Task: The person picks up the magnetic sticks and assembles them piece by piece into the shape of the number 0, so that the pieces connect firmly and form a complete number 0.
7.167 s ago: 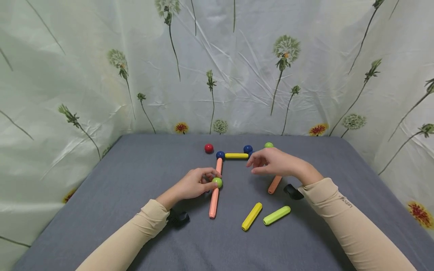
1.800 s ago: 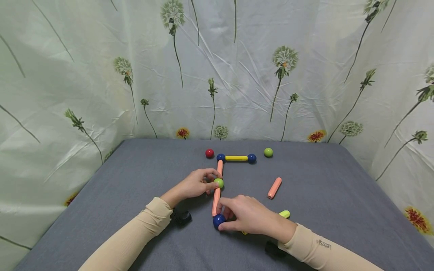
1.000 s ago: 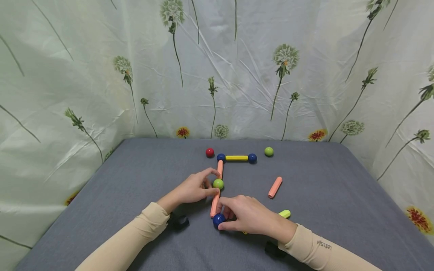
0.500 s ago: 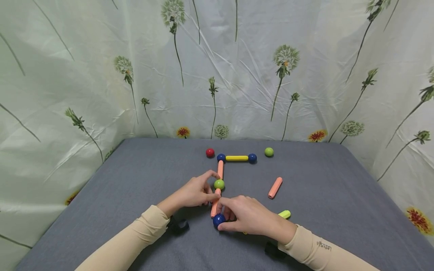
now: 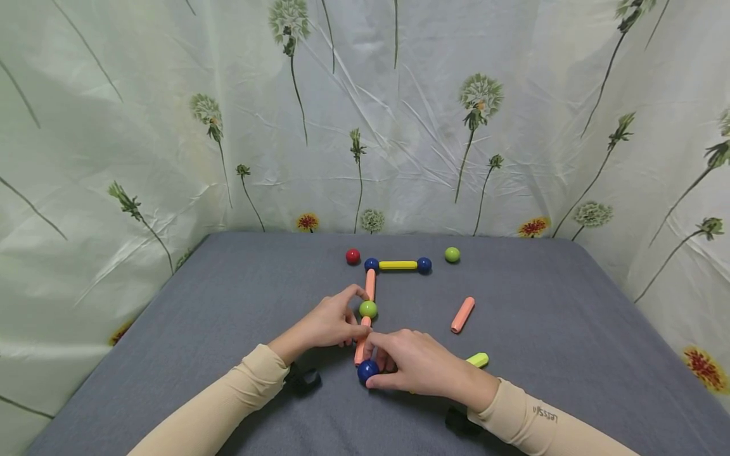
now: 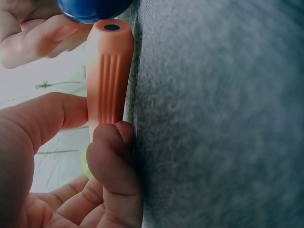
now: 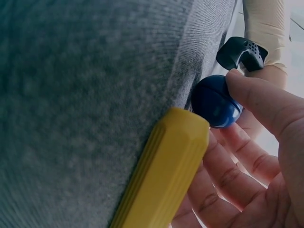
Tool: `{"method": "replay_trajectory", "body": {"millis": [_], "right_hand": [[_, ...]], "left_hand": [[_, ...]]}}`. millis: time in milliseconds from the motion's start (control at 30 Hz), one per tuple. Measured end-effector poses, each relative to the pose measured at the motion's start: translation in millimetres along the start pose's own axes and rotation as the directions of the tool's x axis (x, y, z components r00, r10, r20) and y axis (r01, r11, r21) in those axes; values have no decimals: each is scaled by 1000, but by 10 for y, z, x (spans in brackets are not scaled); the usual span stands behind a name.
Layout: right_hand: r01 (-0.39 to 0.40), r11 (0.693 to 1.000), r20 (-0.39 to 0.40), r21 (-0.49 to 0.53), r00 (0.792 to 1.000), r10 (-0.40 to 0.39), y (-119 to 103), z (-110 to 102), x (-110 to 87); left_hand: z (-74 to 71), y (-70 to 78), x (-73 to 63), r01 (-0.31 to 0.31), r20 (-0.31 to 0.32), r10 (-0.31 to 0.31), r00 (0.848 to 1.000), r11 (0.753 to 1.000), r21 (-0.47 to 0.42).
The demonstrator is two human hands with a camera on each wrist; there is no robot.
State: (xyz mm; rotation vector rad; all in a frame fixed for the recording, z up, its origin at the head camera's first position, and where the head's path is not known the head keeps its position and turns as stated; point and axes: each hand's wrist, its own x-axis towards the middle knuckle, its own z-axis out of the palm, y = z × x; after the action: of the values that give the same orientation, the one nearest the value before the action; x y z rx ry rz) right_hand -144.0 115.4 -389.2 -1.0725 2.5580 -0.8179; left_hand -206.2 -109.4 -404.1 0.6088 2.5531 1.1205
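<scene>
My left hand [image 5: 327, 322] pinches the nearer salmon-pink rod [image 6: 111, 71], its thumb on one side and curled fingers on the other. That rod touches a green ball [image 5: 368, 309], beyond which lies another salmon-pink rod [image 5: 371, 285]. My right hand [image 5: 419, 364] holds a blue ball [image 7: 214, 102] between thumb and fingers, close to the rod's near end. In the left wrist view the blue ball [image 6: 92, 7] sits right by the rod's dark-centred tip; whether they touch I cannot tell.
At the back a yellow rod [image 5: 398, 265] joins two blue balls [image 5: 372, 265]. A red ball [image 5: 353, 256] and a green ball [image 5: 452, 254] flank them. Rightward lie a loose salmon-pink rod [image 5: 462, 315], a lime rod [image 5: 479, 360] and a yellow rod [image 7: 166, 171], partly hidden.
My right hand has come from the back right to the near end of the chain, now holding a blue ball. My left hand has shifted from the green ball to the nearer rod.
</scene>
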Motion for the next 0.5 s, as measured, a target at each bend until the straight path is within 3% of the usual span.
{"method": "replay_trajectory", "body": {"millis": [500], "right_hand": [[20,999,-22,-32,1000,-21,4,29,1]], "left_hand": [[22,9,19,46,-27,-48,998,996,-74]]}}
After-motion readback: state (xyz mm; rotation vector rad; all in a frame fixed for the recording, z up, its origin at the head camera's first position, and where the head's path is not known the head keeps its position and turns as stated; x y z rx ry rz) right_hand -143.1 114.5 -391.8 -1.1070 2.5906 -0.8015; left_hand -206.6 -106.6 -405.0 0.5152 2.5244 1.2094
